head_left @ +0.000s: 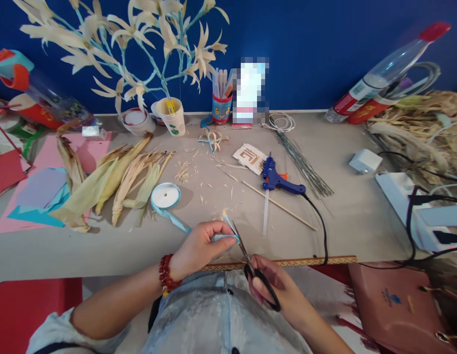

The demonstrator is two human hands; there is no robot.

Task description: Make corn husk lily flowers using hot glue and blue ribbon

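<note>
My left hand (204, 243) is closed, with thumb and fingers pinching a light blue ribbon (233, 239) near the table's front edge. From that grip the ribbon runs left to a blue and white roll (165, 195) lying on the table. A small pale tip on a blue stem (226, 215) pokes up beyond my left fingers. Black-handled scissors (258, 278) are in my right hand (274, 285), its fingers through the loops. Their blades point up and left, beside the ribbon at my left fingertips; whether they touch it I cannot tell.
A blue glue gun (283, 183) rests right of centre, its black cord trailing off the front edge. Thin wires (302, 160) and a wooden stick (280, 205) lie nearby. Corn husks (117, 182) are at left. Behind stands a paper cup (172, 118) holding husk flowers (130, 34).
</note>
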